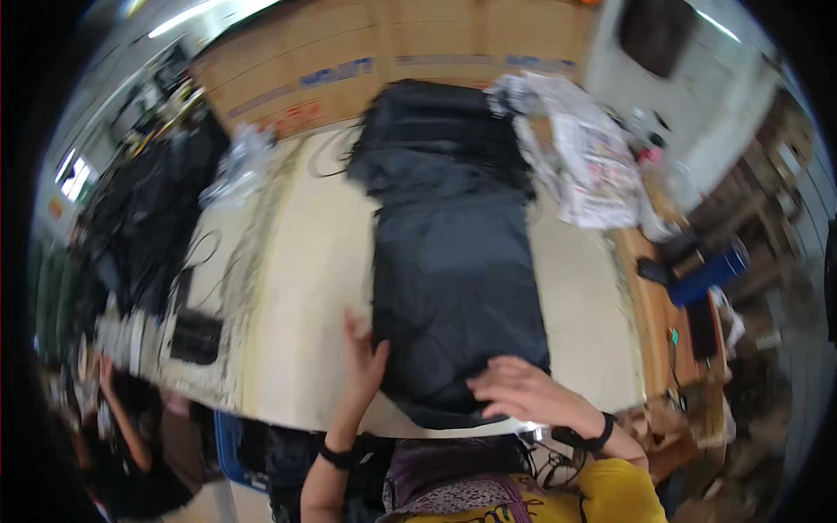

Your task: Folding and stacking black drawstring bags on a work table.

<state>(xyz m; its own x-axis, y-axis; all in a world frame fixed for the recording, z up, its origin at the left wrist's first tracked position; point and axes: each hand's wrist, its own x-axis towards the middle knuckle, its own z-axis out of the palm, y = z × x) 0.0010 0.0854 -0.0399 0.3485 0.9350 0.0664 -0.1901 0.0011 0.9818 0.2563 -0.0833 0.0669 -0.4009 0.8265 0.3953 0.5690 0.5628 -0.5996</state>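
A black fabric piece (453,279) lies lengthwise on the pale table (305,261), its near end close to the front edge. Beyond it, a heap of black fabric (440,131) continues toward the back. My left hand (364,359) is raised at the fabric's left edge, fingers apart and a little blurred; whether it touches the cloth I cannot tell. Over the near right part of the fabric is my right hand (520,390), its fingers stretched out and holding nothing. The wrists each wear a dark band.
Cardboard (418,65) stands along the back. Printed crumpled sheeting (580,152) lies back right, and a blue bottle (711,272) sits on the right-hand wooden ledge. To the left are clear plastic (240,166) and piled black material (148,209). Another person (131,436) is at lower left.
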